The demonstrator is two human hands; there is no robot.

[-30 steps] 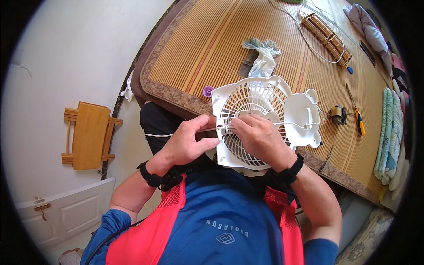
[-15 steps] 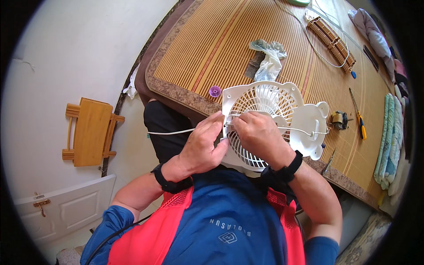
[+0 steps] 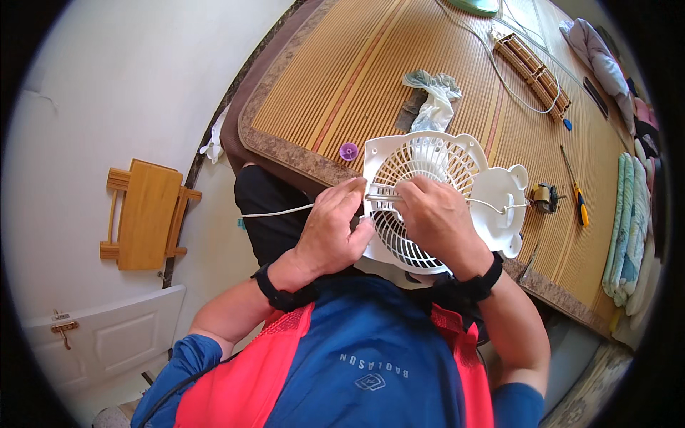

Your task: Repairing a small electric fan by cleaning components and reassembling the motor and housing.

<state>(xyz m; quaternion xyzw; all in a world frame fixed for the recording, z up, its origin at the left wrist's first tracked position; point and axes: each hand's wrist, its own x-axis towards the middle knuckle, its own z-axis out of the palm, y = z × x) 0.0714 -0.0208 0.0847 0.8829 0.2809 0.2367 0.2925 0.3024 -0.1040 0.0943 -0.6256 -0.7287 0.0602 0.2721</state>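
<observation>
A white fan grille with a bear-shaped piece at its right end (image 3: 497,221) rests across my lap at the mat's front edge. My left hand (image 3: 332,228) is closed on the grille's left edge, where a white cord (image 3: 282,212) runs out to the left. My right hand (image 3: 436,221) is bent over the left-middle of the grille, fingertips closed on the white cord near a narrow bar; exactly what is pinched is partly hidden. The cord continues rightward over the bear-shaped piece. A small purple knob (image 3: 348,151) lies just beyond the grille's upper left corner.
On the bamboo mat (image 3: 314,85) lie a crumpled cloth (image 3: 435,103), a small motor (image 3: 544,199), a yellow-handled screwdriver (image 3: 582,207), bamboo strips (image 3: 528,68), a dark phone (image 3: 596,96) and folded bedding (image 3: 624,228). A wooden folding stool (image 3: 145,214) stands left, near a white door (image 3: 114,339).
The grille has shifted right and slightly down in view. My left hand has moved right along with its edge; my right hand has moved slightly right, its fingertips now farther from the edge.
</observation>
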